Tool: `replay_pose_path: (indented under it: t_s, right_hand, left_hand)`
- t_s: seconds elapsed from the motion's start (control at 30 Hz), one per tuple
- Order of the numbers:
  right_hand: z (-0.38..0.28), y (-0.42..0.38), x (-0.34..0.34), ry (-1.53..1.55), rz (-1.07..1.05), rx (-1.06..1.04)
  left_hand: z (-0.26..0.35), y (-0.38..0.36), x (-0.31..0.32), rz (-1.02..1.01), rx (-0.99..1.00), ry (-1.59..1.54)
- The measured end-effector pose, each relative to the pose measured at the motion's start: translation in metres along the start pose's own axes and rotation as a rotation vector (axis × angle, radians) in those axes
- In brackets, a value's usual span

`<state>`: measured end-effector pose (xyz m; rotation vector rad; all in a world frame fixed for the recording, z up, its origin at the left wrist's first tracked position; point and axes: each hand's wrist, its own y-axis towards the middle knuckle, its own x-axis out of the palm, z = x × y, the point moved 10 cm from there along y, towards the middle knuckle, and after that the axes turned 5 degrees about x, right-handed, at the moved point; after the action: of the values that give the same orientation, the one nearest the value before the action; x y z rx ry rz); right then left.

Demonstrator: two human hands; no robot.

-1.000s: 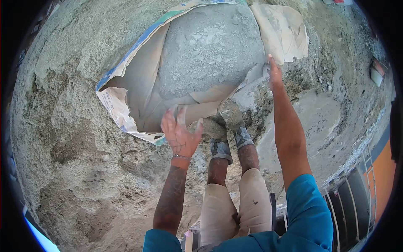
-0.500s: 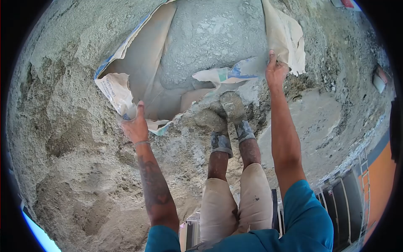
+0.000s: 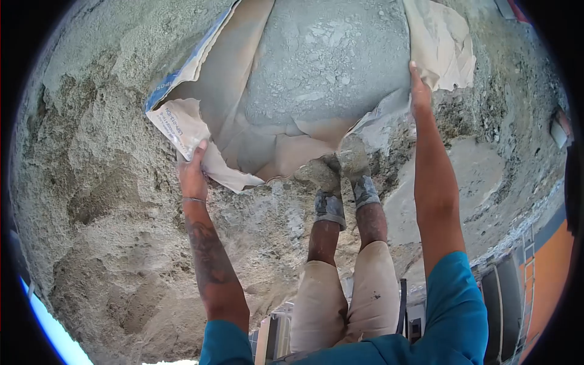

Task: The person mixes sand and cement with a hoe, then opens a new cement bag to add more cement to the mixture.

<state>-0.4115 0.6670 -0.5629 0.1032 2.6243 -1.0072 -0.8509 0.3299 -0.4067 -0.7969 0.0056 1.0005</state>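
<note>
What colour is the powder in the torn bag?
Pale grey powder in a tan paper bag with a blue edge; head view.

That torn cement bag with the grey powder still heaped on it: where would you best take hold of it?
Probably by the loose paper flaps at its two sides, one from each side. The cement heap weighs down the middle of the torn cement bag, so only the edges lift free. The left hand and right hand already pinch those flaps.

A mound of grey sand (image 3: pixel 103 201) is seen underfoot. At twelve o'clock a torn paper sack (image 3: pixel 225 115) is spread on it, heaped with cement powder (image 3: pixel 328 61).
</note>
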Motion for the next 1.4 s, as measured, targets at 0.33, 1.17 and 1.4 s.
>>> replay_pose_path:
  t_s: [0.33, 1.17, 1.4]
  right_hand:
    - [-0.019, -0.002, -0.015, -0.422, 0.203, -0.272]
    - [-0.017, -0.035, 0.021, -0.033, -0.161, 0.008]
    - [-0.018, -0.006, 0.04, -0.058, -0.376, 0.042]
  left_hand:
    - [0.008, -0.03, 0.011, 0.056, -0.016, 0.34]
    - [0.145, -0.048, -0.013, 0.183, 0.537, 0.834]
    - [0.172, 0.052, 0.096, -0.438, 0.437, 1.037]
